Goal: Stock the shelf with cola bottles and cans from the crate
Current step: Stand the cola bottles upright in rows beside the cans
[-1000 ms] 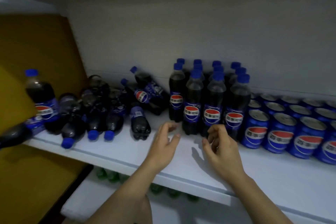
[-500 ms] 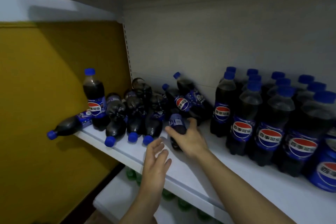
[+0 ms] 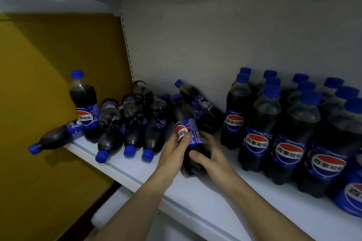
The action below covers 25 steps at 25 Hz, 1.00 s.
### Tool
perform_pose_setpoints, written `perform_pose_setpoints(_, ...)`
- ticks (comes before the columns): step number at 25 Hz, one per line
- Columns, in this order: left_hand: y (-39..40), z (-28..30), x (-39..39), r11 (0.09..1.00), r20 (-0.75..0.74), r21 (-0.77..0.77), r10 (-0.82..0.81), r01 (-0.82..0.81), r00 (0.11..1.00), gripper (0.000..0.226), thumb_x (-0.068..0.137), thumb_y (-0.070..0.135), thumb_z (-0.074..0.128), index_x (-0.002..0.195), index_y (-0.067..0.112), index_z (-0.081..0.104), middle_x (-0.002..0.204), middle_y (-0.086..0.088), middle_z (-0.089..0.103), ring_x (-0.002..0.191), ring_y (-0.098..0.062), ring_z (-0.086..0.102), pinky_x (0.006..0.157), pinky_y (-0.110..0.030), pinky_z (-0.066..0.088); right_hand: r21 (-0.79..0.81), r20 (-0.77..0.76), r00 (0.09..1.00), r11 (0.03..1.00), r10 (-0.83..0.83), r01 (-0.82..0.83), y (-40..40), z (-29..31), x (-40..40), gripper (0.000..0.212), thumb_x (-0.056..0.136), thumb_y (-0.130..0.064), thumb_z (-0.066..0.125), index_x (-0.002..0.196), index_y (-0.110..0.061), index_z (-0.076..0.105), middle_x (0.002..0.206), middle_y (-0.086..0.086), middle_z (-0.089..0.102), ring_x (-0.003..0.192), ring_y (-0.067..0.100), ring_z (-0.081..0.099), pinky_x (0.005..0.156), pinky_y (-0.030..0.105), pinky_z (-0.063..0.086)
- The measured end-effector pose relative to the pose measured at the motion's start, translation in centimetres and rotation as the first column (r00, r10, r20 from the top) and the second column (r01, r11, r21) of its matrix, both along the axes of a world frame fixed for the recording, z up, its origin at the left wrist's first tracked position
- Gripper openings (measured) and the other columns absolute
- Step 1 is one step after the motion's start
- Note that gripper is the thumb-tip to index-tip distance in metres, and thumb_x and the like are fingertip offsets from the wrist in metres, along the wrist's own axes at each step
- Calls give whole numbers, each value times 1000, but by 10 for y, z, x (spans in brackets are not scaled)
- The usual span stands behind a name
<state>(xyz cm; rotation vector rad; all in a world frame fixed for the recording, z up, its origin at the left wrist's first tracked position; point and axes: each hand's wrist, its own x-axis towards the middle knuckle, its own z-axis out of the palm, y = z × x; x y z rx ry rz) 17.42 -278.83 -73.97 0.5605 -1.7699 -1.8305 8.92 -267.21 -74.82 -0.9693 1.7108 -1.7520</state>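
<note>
I see both hands wrapped on one tilted cola bottle [image 3: 186,131]: L hand [image 3: 174,152] at label, R hand [image 3: 211,156] lower; blue cap, dark.

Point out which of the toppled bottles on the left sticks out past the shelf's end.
The leftmost bottle, lying on its side behind the lone upright bottle: its blue cap and neck hang past the shelf end against the yellow wall. The other toppled ones rest wholly on the shelf.

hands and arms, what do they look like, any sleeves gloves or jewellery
Both are bare. The left hand and right hand wear no gloves, and no rings show on the fingers in view. Both forearms are uncovered as far as the frame shows, with no sleeve, watch or band at either wrist. The nails look short and plain.
</note>
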Motion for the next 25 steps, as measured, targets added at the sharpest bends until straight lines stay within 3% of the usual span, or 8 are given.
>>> perform_pose_setpoints(2, 0, -2, 5, 999, -119, -26, -45, 43, 992, 42, 99, 24, 62, 139, 19, 54, 124, -4, 71, 118, -19, 66, 96, -28, 53, -33, -78, 997, 999, -27, 25, -1, -1, 4, 66, 87, -1, 71, 142, -23, 43, 119, -1, 70, 106, 12, 69, 82, 24, 55)
perform_pose_setpoints(5, -1, -9, 6, 983, -166, -181, -42, 12, 985, 66, 92, 22, 68, 151, 24, 38, 138, -1, 63, 129, -17, 58, 104, -31, 49, -32, -269, 955, 992, -123, 119, -3, -1, 6, 67, 82, -11, 79, 138, -28, 47, 122, -17, 64, 110, 1, 62, 87, 18, 53)
perform_pose_setpoints(7, -3, -12, 2, 964, -135, -265, -60, 22, 989, 70, 91, 19, 71, 150, 32, 36, 142, 6, 59, 133, -14, 54, 106, -29, 47, -15, -350, 921, 985, -169, 175, -2, -1, 2, 69, 82, -17, 81, 140, -32, 47, 130, -16, 56, 114, -4, 57, 89, 12, 49)
perform_pose_setpoints(13, -10, -19, 4, 962, -62, -217, -181, 164, 981, 57, 92, 23, 66, 144, 32, 45, 137, 6, 63, 128, -17, 58, 99, -42, 53, 28, -286, 946, 986, -152, 167, 6, -3, -6, 66, 87, -18, 77, 144, -31, 45, 131, -15, 60, 112, -10, 56, 86, 9, 49)
perform_pose_setpoints(17, -13, -23, 4, 948, -29, -238, -223, 210, 974, 56, 95, 10, 59, 147, 25, 43, 140, 4, 61, 133, -16, 55, 104, -34, 49, 72, -385, 909, 976, -161, 204, 26, 1, -4, 56, 87, -15, 75, 134, -38, 53, 119, -20, 65, 106, -5, 61, 86, 16, 53)
perform_pose_setpoints(19, -11, -26, 3, 922, 10, -290, -266, 257, 964, 65, 94, -2, 62, 149, 27, 40, 141, 5, 59, 135, -15, 53, 108, -33, 46, 150, -459, 877, 960, -143, 235, 54, -2, -6, 40, 88, -15, 71, 113, -45, 61, 97, -20, 68, 89, -1, 65, 75, 19, 54)
perform_pose_setpoints(21, -8, -27, -3, 900, 55, -306, -309, 311, 949, 75, 91, -7, 65, 147, 34, 38, 139, 5, 60, 132, -16, 56, 105, -37, 50, 259, -529, 843, 929, -93, 265, 86, -7, -12, 21, 90, -18, 66, 97, -38, 66, 79, -17, 65, 69, 5, 62, 59, 19, 49)
perform_pose_setpoints(25, 2, -24, -30, 889, 75, -311, -331, 337, 941, 74, 90, -11, 63, 142, 37, 43, 136, 2, 59, 125, -15, 60, 99, -36, 54, 324, -623, 781, 894, -45, 310, 103, -14, -21, 12, 88, -19, 59, 89, -28, 67, 68, -16, 63, 63, 8, 59, 57, 16, 42)
